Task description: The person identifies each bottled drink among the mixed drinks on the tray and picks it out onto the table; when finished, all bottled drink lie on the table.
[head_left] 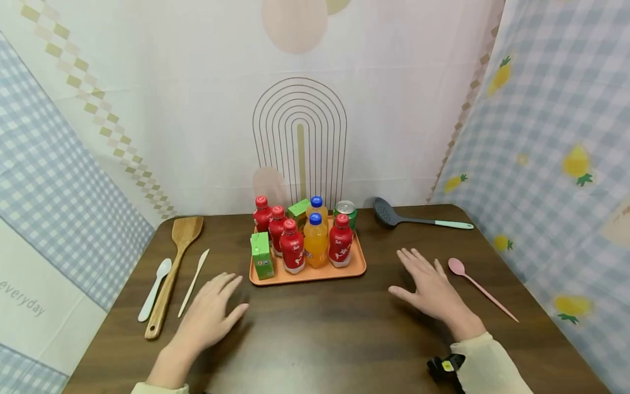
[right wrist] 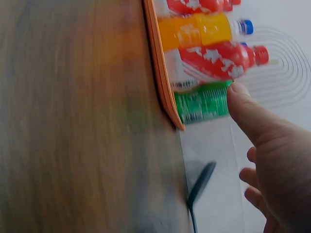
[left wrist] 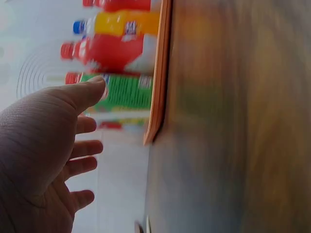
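My left hand (head_left: 211, 312) is over the left part of the table, fingers extended and thumb apart, holding nothing. Opposite it, my right hand (head_left: 428, 287) hovers with spread fingers, also holding nothing. Between and beyond them lies an orange tray (head_left: 315, 278) crowded with drinks. On it stand several red bottles (head_left: 292, 249), orange soda bottles (head_left: 315, 243) with blue caps, green drink cartons (head_left: 262, 257) and a green can (head_left: 346, 210) at the back right. In the left wrist view a green carton (left wrist: 129, 92) shows past my thumb; in the right wrist view the green can (right wrist: 204, 102) does.
Left of the left hand lie a white spoon (head_left: 156, 287), a wooden spatula (head_left: 172, 273) and a cream-coloured knife (head_left: 193, 282). A dark slotted spoon (head_left: 389, 214) with a mint handle is at the back right. The pink spoon (head_left: 479, 287) lies right of the right hand. Curtains (head_left: 206, 109) enclose the table.
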The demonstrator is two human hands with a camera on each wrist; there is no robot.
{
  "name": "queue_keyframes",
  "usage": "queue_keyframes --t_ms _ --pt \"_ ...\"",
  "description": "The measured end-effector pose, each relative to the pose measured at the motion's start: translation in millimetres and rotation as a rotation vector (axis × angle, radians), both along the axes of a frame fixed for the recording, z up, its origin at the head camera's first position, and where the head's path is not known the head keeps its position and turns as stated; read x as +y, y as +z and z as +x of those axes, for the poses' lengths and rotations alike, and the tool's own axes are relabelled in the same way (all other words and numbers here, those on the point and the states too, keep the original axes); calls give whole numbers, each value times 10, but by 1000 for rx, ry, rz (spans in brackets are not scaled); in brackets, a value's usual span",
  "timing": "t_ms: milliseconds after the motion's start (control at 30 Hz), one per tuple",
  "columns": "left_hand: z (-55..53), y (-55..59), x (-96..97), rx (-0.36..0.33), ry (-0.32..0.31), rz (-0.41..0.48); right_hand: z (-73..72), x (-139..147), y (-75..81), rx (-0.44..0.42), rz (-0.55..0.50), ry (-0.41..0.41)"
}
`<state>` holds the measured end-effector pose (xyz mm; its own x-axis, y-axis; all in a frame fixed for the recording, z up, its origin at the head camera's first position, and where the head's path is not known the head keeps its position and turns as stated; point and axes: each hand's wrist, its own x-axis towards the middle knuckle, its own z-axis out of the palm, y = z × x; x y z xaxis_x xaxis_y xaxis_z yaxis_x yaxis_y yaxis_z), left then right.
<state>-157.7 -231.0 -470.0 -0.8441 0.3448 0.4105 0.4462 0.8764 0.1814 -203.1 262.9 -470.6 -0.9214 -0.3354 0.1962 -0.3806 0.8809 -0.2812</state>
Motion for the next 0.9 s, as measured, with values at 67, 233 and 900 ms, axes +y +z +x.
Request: queue_keyframes --t_ms 67,233,900 --pt "-36 -7 115 -12 -41 5 -25 -83 -2 10 -21 49" --pt "-185 -75 354 -119 -102 11 -76 -378 -39 25 -61 173" --pt "-606 -170 564 -211 -78 -60 -423 -1057 -224 -120 -192 102"
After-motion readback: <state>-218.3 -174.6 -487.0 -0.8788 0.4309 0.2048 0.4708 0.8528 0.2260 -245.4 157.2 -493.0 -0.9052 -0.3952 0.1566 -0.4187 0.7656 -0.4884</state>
